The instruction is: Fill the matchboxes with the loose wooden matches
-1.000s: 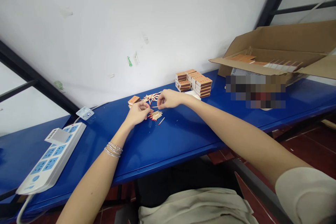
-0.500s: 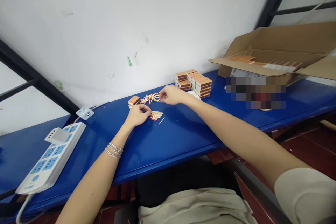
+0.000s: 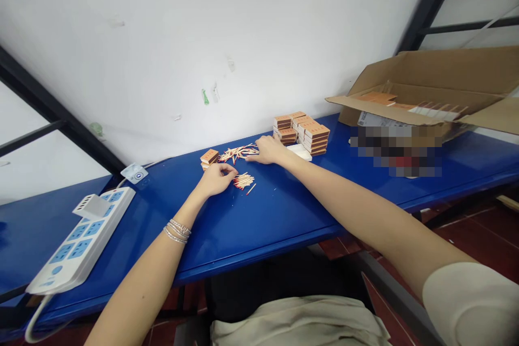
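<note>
My left hand rests on the blue table with its fingers curled onto the end of a small bundle of red-tipped matches. My right hand reaches farther back, fingertips pinched on matches at the edge of a loose scattered pile. A single orange matchbox lies left of that pile. One stray match lies just right of the bundle. Silver bracelets circle my left wrist.
Stacks of orange matchboxes stand behind my right hand, with a white tray beside them. An open cardboard box fills the back right. A white and blue power strip and a small white adapter lie at left.
My right hand has moved away from my left hand, back to the loose pile of matches. My left hand stayed on the bundle. The camera tilted slightly.
</note>
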A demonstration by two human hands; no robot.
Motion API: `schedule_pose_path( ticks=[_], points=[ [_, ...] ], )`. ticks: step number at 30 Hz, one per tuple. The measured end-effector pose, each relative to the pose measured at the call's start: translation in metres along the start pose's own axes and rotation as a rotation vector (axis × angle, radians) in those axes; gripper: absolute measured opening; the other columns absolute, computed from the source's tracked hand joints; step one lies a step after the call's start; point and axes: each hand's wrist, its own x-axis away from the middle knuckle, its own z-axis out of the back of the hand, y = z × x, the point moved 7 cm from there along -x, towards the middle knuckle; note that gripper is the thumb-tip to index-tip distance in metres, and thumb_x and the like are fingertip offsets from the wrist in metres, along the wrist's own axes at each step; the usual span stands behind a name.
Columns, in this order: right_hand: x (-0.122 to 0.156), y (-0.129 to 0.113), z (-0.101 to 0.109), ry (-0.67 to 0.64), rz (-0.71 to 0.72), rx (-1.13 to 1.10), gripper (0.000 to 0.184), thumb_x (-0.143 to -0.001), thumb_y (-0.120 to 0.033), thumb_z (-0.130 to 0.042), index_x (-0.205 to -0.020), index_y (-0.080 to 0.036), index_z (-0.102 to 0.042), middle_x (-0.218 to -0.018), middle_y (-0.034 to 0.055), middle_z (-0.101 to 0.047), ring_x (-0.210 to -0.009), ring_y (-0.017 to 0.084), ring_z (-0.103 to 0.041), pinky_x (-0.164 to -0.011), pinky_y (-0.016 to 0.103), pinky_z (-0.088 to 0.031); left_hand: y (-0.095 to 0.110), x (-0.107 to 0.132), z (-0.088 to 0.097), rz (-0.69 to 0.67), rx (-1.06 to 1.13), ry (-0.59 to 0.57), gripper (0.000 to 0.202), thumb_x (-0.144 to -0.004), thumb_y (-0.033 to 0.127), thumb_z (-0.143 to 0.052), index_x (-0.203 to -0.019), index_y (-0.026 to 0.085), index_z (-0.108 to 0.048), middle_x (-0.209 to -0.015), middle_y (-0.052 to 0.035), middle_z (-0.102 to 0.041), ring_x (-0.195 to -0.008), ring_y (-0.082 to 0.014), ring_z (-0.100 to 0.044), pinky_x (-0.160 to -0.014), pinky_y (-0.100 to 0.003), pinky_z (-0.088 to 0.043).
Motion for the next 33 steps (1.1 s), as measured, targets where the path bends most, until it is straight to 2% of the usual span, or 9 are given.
schedule_pose_path(
  ticks=[3, 9, 14, 19, 22, 28, 33],
  points=[
    [-0.005, -0.009, -0.006, -0.006, -0.005, 0.0, 0.062, -0.08, -0.064, -0.055, -0.103, -0.007, -0.068, -0.114, 0.0236, -0.066, -0.109, 0.036, -0.06, -0.095, 0.046, -0.037, 0.0, 0.001, 0.001, 0.003, 0.035, 0.014, 0.024, -0.071, 0.034, -0.062, -0.079, 0.015, -0.076, -0.057, -0.0005, -0.063, -0.045, -0.0093, -0.04, -0.045, -0.023, -0.03],
    [-0.008, -0.016, -0.008, -0.014, 0.018, -0.043, 0.031, -0.09, -0.033, -0.051, -0.101, -0.011, -0.07, -0.111, 0.0187, -0.069, -0.107, 0.03, -0.061, -0.092, 0.041, -0.036, 0.0, 0.001, 0.001, -0.013, 0.037, 0.025, 0.021, -0.071, 0.033, -0.064, -0.075, 0.016, -0.075, -0.057, -0.0002, -0.064, -0.045, -0.0094, -0.042, -0.046, -0.023, -0.032],
    [-0.008, -0.015, -0.009, -0.035, 0.015, -0.02, 0.025, -0.087, -0.017, -0.048, -0.099, -0.011, -0.07, -0.109, 0.0193, -0.069, -0.105, 0.03, -0.061, -0.091, 0.04, -0.037, 0.0, 0.001, 0.002, -0.017, 0.004, 0.028, 0.021, -0.072, 0.032, -0.063, -0.077, 0.016, -0.075, -0.06, -0.0005, -0.065, -0.046, -0.0098, -0.043, -0.047, -0.024, -0.033],
    [-0.008, -0.015, -0.012, -0.031, 0.022, 0.006, 0.027, -0.084, -0.013, -0.048, -0.103, -0.01, -0.068, -0.114, 0.0208, -0.066, -0.108, 0.031, -0.06, -0.092, 0.041, -0.037, -0.001, 0.001, 0.002, 0.0, 0.029, 0.031, 0.019, -0.071, 0.031, -0.064, -0.075, 0.016, -0.074, -0.05, 0.002, -0.058, -0.043, -0.0094, -0.04, -0.045, -0.023, -0.031],
    [-0.008, -0.015, -0.014, -0.027, 0.026, 0.026, 0.03, -0.083, -0.013, -0.049, -0.108, -0.009, -0.066, -0.118, 0.023, -0.063, -0.111, 0.033, -0.058, -0.093, 0.043, -0.038, -0.001, 0.001, 0.005, -0.006, 0.045, 0.051, 0.014, -0.068, 0.029, -0.066, -0.071, 0.017, -0.074, -0.045, 0.0031, -0.054, -0.043, -0.0103, -0.042, -0.047, -0.024, -0.035],
    [-0.009, -0.013, -0.017, -0.057, 0.031, 0.04, 0.03, -0.081, -0.013, -0.052, -0.108, -0.01, -0.066, -0.115, 0.0225, -0.063, -0.11, 0.034, -0.058, -0.091, 0.044, -0.041, -0.001, 0.003, 0.012, -0.011, -0.006, 0.122, 0.006, -0.065, 0.023, -0.067, -0.064, 0.02, -0.072, -0.053, -0.0001, -0.063, -0.052, -0.0141, -0.053, -0.058, -0.026, -0.043],
    [-0.009, -0.012, -0.017, -0.05, 0.024, 0.032, 0.033, -0.081, -0.012, -0.052, -0.111, -0.009, -0.065, -0.118, 0.0243, -0.061, -0.111, 0.035, -0.057, -0.093, 0.044, -0.041, -0.002, 0.004, 0.016, 0.028, -0.013, 0.142, 0.004, -0.064, 0.02, -0.068, -0.062, 0.021, -0.071, -0.05, 0.0001, -0.06, -0.054, -0.0157, -0.055, -0.06, -0.027, -0.044]
  ],
)
